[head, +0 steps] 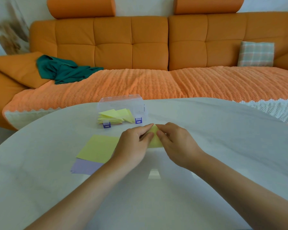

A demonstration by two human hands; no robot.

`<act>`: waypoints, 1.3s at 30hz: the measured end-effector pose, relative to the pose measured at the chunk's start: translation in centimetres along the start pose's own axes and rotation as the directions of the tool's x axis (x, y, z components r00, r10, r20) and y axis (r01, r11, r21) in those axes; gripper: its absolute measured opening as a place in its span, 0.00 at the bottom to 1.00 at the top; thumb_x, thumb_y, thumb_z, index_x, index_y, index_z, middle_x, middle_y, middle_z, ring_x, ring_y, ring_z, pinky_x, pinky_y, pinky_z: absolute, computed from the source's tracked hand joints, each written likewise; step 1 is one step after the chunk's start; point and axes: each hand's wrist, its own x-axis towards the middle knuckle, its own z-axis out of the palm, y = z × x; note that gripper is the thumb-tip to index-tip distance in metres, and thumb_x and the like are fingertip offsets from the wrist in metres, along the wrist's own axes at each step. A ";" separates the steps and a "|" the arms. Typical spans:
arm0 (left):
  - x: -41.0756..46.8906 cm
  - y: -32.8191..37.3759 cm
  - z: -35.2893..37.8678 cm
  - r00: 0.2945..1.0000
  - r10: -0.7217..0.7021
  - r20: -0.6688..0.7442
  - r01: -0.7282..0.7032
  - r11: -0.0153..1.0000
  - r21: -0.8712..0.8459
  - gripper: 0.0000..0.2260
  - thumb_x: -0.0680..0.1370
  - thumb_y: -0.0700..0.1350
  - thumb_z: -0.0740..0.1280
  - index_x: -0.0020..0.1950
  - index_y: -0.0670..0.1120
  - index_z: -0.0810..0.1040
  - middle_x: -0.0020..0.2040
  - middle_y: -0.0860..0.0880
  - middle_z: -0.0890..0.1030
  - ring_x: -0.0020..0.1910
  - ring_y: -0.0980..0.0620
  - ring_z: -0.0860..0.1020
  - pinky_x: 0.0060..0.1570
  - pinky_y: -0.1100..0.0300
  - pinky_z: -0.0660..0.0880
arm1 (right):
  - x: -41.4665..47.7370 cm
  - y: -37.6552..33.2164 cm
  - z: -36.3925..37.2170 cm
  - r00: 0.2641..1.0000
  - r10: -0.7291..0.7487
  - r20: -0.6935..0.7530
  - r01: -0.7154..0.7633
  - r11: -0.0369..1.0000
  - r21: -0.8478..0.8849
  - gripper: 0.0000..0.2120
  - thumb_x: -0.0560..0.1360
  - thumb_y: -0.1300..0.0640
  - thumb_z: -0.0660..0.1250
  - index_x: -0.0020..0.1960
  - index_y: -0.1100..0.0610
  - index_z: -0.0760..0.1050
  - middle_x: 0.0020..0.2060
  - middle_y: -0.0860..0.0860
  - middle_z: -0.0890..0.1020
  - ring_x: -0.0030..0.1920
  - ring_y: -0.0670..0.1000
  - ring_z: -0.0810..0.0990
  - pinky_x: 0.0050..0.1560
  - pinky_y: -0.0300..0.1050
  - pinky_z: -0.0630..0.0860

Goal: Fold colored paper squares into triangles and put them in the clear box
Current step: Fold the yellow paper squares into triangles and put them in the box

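Observation:
A yellow paper (154,138) lies folded over between my two hands near the middle of the white table (206,146). My left hand (133,145) pinches its left side with thumb and fingers. My right hand (175,141) pinches its right side, and the fingertips of both hands almost meet at the top corner. Most of the sheet is hidden under my hands. Behind them stands the clear box (123,105) with purple latches, and several yellow folded triangles (116,116) lie in it.
A flat yellow paper square (96,148) lies left of my left hand on top of a lilac paper square (83,166). An orange sofa (140,47) with a green cloth (61,68) and a plaid cushion (256,53) runs behind the table.

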 end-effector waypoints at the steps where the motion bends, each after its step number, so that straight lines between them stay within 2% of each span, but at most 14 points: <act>1: 0.0 0.0 -0.1 1.000 0.003 -0.002 -0.003 1.000 0.006 0.15 0.81 0.47 0.67 0.68 0.55 0.78 0.63 0.58 0.81 0.58 0.68 0.74 0.52 0.84 0.64 | 0.0 0.1 -0.1 1.000 0.002 0.004 -0.002 1.000 0.005 0.14 0.84 0.52 0.55 0.59 0.47 0.79 0.41 0.48 0.75 0.42 0.47 0.75 0.44 0.44 0.71; 4: 0.1 0.1 -0.1 1.000 0.010 -0.012 -0.010 1.000 0.007 0.15 0.81 0.47 0.67 0.68 0.55 0.78 0.63 0.58 0.81 0.58 0.68 0.74 0.51 0.84 0.64 | 0.1 0.1 -0.1 1.000 0.009 0.004 -0.009 1.000 0.029 0.15 0.84 0.52 0.55 0.61 0.46 0.79 0.41 0.47 0.75 0.43 0.47 0.75 0.42 0.40 0.70; 9: -0.2 0.4 0.1 1.000 0.011 0.006 -0.011 1.000 -0.006 0.16 0.82 0.46 0.65 0.69 0.55 0.77 0.58 0.60 0.81 0.53 0.68 0.75 0.50 0.82 0.65 | 0.0 0.1 0.0 0.999 0.031 0.022 -0.033 0.994 0.101 0.14 0.84 0.52 0.56 0.58 0.45 0.80 0.41 0.48 0.76 0.43 0.47 0.75 0.43 0.41 0.71; 11: -0.2 0.6 0.1 1.000 0.009 -0.003 -0.009 0.999 -0.032 0.16 0.81 0.44 0.66 0.69 0.53 0.77 0.58 0.57 0.82 0.51 0.67 0.74 0.49 0.82 0.64 | 0.1 0.1 -0.1 0.998 0.058 0.009 -0.059 0.986 0.159 0.13 0.83 0.52 0.58 0.55 0.44 0.81 0.41 0.47 0.78 0.41 0.47 0.76 0.41 0.40 0.72; 13: -0.2 0.8 0.1 1.000 0.008 -0.009 -0.008 0.999 -0.049 0.16 0.81 0.43 0.67 0.68 0.53 0.78 0.60 0.52 0.82 0.51 0.63 0.74 0.49 0.82 0.65 | 0.3 0.1 -0.3 0.994 0.106 -0.018 -0.097 0.958 0.270 0.11 0.82 0.53 0.61 0.50 0.43 0.82 0.40 0.49 0.82 0.38 0.49 0.78 0.39 0.44 0.74; 16: -0.2 1.0 0.1 1.000 -0.001 -0.020 0.000 0.999 -0.045 0.16 0.80 0.45 0.68 0.68 0.53 0.78 0.61 0.50 0.82 0.47 0.69 0.75 0.48 0.82 0.65 | 0.3 0.0 -0.4 0.989 0.145 -0.016 -0.128 0.919 0.374 0.12 0.81 0.55 0.64 0.49 0.45 0.85 0.41 0.48 0.85 0.41 0.52 0.82 0.45 0.50 0.79; 18: -0.3 1.1 0.2 1.000 -0.006 -0.030 0.004 0.999 -0.045 0.16 0.80 0.45 0.68 0.68 0.53 0.78 0.61 0.54 0.82 0.45 0.70 0.75 0.49 0.81 0.66 | 0.2 0.0 -0.4 0.989 0.149 -0.009 -0.133 0.905 0.403 0.11 0.82 0.55 0.64 0.52 0.45 0.85 0.43 0.47 0.85 0.45 0.51 0.83 0.50 0.51 0.79; 20: -0.4 1.1 0.2 0.999 0.000 -0.039 -0.002 0.999 -0.046 0.15 0.81 0.44 0.68 0.67 0.52 0.79 0.61 0.56 0.82 0.47 0.67 0.75 0.49 0.80 0.66 | 0.3 0.1 -0.3 0.990 0.143 -0.006 -0.129 0.908 0.398 0.11 0.82 0.55 0.63 0.53 0.46 0.85 0.44 0.48 0.85 0.46 0.50 0.83 0.50 0.51 0.80; 22: -0.4 1.2 0.2 0.999 0.009 -0.043 -0.011 0.999 -0.037 0.15 0.81 0.44 0.67 0.67 0.52 0.79 0.57 0.56 0.83 0.49 0.65 0.77 0.49 0.79 0.66 | 0.2 0.1 -0.2 0.992 0.126 -0.004 -0.116 0.929 0.350 0.12 0.82 0.54 0.62 0.54 0.45 0.84 0.44 0.47 0.84 0.42 0.45 0.80 0.44 0.45 0.76; 26: -0.6 1.2 0.2 0.999 0.022 -0.038 -0.022 1.000 -0.012 0.15 0.81 0.43 0.67 0.68 0.51 0.79 0.55 0.49 0.83 0.53 0.55 0.78 0.51 0.72 0.69 | 0.2 0.3 -0.1 0.994 0.112 0.007 -0.109 0.950 0.293 0.12 0.83 0.52 0.60 0.56 0.45 0.83 0.43 0.45 0.81 0.42 0.44 0.78 0.42 0.40 0.72; 28: -0.6 1.1 0.2 0.999 0.029 -0.039 -0.029 1.000 0.000 0.15 0.81 0.43 0.66 0.68 0.51 0.79 0.53 0.49 0.83 0.50 0.56 0.78 0.48 0.72 0.69 | 0.3 0.4 -0.2 0.994 0.111 0.008 -0.109 0.957 0.270 0.13 0.83 0.51 0.60 0.58 0.43 0.82 0.44 0.44 0.81 0.43 0.42 0.78 0.43 0.38 0.71; 32: -0.6 1.1 0.5 0.998 0.070 -0.003 -0.070 0.997 0.023 0.14 0.82 0.44 0.65 0.67 0.51 0.79 0.40 0.50 0.77 0.37 0.59 0.71 0.40 0.69 0.66 | 0.4 0.4 -0.1 0.996 0.082 0.017 -0.084 0.980 0.179 0.13 0.83 0.50 0.58 0.54 0.43 0.82 0.42 0.43 0.78 0.43 0.41 0.76 0.41 0.38 0.71; 37: -0.6 1.1 0.5 0.998 0.067 -0.005 -0.067 0.998 0.016 0.14 0.82 0.44 0.65 0.67 0.52 0.79 0.42 0.49 0.79 0.39 0.59 0.72 0.43 0.67 0.67 | 0.6 0.4 -0.4 0.995 0.096 0.029 -0.100 0.983 0.157 0.12 0.82 0.50 0.60 0.54 0.41 0.83 0.39 0.37 0.80 0.44 0.35 0.76 0.38 0.33 0.68; 39: -0.7 1.2 0.5 0.999 0.053 -0.001 -0.053 0.999 0.005 0.14 0.82 0.45 0.65 0.67 0.52 0.79 0.46 0.49 0.82 0.41 0.59 0.73 0.45 0.69 0.68 | 0.7 0.4 -0.6 0.990 0.144 -0.006 -0.141 0.973 0.182 0.10 0.80 0.49 0.63 0.48 0.42 0.83 0.34 0.35 0.80 0.39 0.33 0.77 0.33 0.29 0.66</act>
